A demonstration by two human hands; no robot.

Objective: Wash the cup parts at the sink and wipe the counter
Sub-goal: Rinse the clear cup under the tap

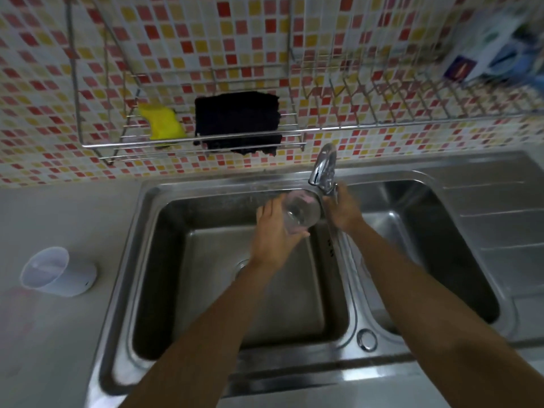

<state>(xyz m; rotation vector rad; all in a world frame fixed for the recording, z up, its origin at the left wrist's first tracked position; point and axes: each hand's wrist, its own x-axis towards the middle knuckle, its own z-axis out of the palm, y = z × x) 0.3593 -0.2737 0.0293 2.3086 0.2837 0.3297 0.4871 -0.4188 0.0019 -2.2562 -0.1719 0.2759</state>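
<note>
Clear cup part (300, 212): held over the left basin of the steel sink (188, 304), just below the faucet (322, 167). Left hand (275, 234): fingers curled around its side, gripping it. Right hand (343, 209): at the faucet base, fingers seemingly closed on the handle, though blur obscures the contact. White cup body (57, 272): lying on the surface (59, 334), left of the sink. Wall rack (191, 142): holds yellow sponge (163, 125) and dark cloth (238, 122).
</note>
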